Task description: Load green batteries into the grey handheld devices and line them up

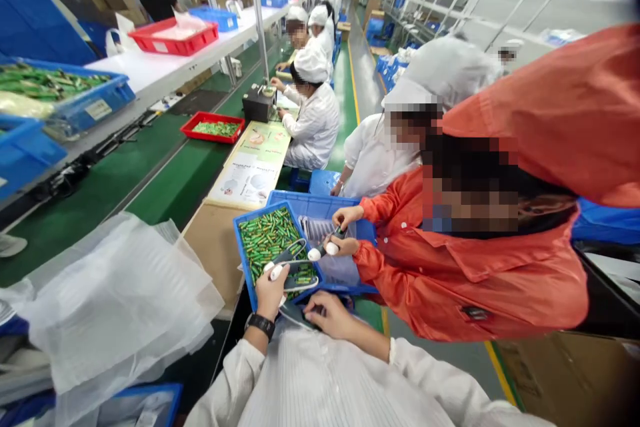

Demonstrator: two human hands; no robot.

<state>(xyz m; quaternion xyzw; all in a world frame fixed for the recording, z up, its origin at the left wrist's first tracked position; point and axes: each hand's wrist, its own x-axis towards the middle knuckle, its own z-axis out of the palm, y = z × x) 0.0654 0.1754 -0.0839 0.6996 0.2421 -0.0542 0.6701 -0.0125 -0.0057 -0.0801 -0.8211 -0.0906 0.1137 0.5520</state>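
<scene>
Grey looped pieces (296, 282) fan rightward from the grip of my curled left hand (270, 289) above the blue bin (244, 263), the lowest slanting lengthwise toward my nearly pinched right hand (331, 315), whose hold I cannot tell.

So the person had on a white work coat (320, 383) with fine lines running down the front, kinda pinstripe-looking. Left sleeve (227, 373) and right sleeve (440, 377) were long, white and pretty wrinkly, and the right one had a gathered cuff (393, 351). There was also a chunky black band (260, 326) on the left wrist, watch or bracelet, honestly couldn't tell. Both hands were bare.
</scene>
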